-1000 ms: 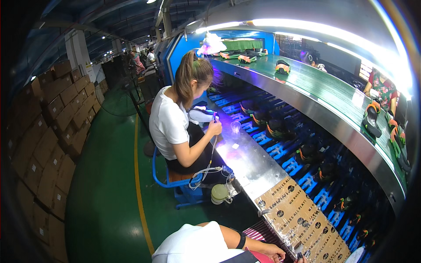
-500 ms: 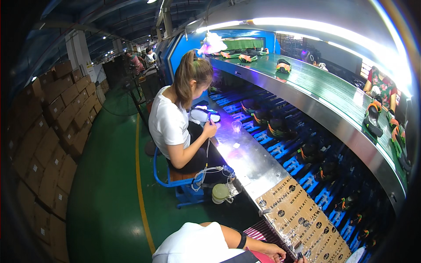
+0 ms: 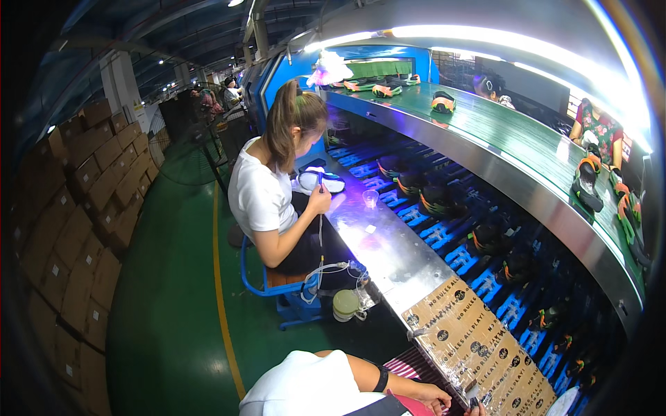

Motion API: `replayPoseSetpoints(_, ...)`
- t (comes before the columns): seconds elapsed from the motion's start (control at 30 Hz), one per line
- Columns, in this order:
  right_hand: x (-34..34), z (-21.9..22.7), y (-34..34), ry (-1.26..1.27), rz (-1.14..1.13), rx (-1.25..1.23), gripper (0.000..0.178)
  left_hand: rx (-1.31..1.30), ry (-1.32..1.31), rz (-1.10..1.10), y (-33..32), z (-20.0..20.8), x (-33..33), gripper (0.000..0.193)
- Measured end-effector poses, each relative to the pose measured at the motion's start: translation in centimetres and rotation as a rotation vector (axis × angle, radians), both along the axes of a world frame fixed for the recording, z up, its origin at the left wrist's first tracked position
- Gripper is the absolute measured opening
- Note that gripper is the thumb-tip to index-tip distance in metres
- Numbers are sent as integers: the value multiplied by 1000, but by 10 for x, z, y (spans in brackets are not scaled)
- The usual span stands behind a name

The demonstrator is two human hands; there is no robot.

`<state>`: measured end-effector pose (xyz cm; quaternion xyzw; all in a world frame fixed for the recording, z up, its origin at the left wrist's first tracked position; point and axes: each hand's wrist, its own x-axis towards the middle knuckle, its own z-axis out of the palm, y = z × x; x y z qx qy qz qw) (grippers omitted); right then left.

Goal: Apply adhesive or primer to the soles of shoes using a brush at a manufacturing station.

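Observation:
At the lower edge, my left forearm, in a white sleeve with a black band near the wrist, reaches toward the bench. My left hand (image 3: 433, 398) has its fingers curled, close to the bench's near side; what they hold, if anything, is hidden. Just right of it, only the fingertips of my right hand (image 3: 477, 410) show, closed by a small dark object (image 3: 474, 402) that is too small to name. Pink-red cloth (image 3: 411, 404) lies below my left hand. The bench end beside both hands is covered with printed brown cardboard (image 3: 479, 347) under clear film.
A seated co-worker (image 3: 267, 187) holds a thin tubed tool against a white shoe piece (image 3: 322, 182) under purple light. Beyond the metal bench (image 3: 368, 243), shoes sit on blue racks (image 3: 461, 258). A green conveyor (image 3: 513, 139) carries shoes above. Cartons (image 3: 90, 187) are stacked left.
The whole view has shifted slightly, so most things sit a little further left. My hands stay in nearly the same place. The co-worker's hand remains at the shoe piece.

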<state>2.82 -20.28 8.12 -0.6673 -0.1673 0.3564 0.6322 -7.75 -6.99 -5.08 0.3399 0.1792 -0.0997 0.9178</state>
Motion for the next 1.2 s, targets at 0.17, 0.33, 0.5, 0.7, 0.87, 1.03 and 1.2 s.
replayPoseSetpoints(0.17,1,0,1,-9,-7,-7,31,-1,1,-4,0,0,1,32)
replayPoseSetpoints(0.33,1,0,0,18,-11,-1,31,-3,8,4,0,-1,0,32)
replayPoseSetpoints(0.5,-2,5,-1,21,-11,1,32,-4,7,-3,-2,-1,0,32)
replayPoseSetpoints(0.7,5,-7,-7,-38,-4,-28,31,-19,24,-43,1,-2,4,33)
replayPoseSetpoints(0.87,8,-2,-1,-153,-17,-71,24,-134,66,-39,4,6,-8,33)
replayPoseSetpoints(1.03,12,-4,-6,-78,-106,64,18,-196,3,-66,5,15,-4,34)
replayPoseSetpoints(1.2,22,-23,-11,-11,-121,166,19,-205,53,-75,4,22,-2,31)
